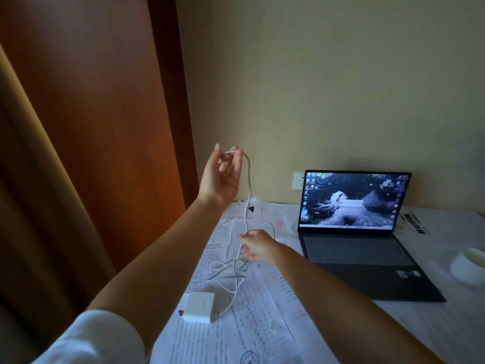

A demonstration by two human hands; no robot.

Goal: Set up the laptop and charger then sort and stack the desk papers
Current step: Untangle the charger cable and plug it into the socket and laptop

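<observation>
white boxy charger (198, 306) on papers (262, 324) | left hand (223, 177) pinches thin cable (248, 185) | right hand (256, 245) seemingly grips it

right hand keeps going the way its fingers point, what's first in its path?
Likely the white cable already at the right hand fingertips; past that, the papers toward the desk's left edge. Depth is unclear.

Single head-worn wide-angle view, set above the near edge of the desk (433, 324), looking forward and slightly down toward the wall (328, 82) and room corner. Close enough to take in both bare forearms reaching out from the bottom edge, left hand (223, 174) raised, right hand (258, 245) lower. Open laptop (367, 232) right of centre, curtain (65, 153) filling the left third. Dim and soft, perhaps tilted slightly leftward. Edges bowed by the lens.
</observation>
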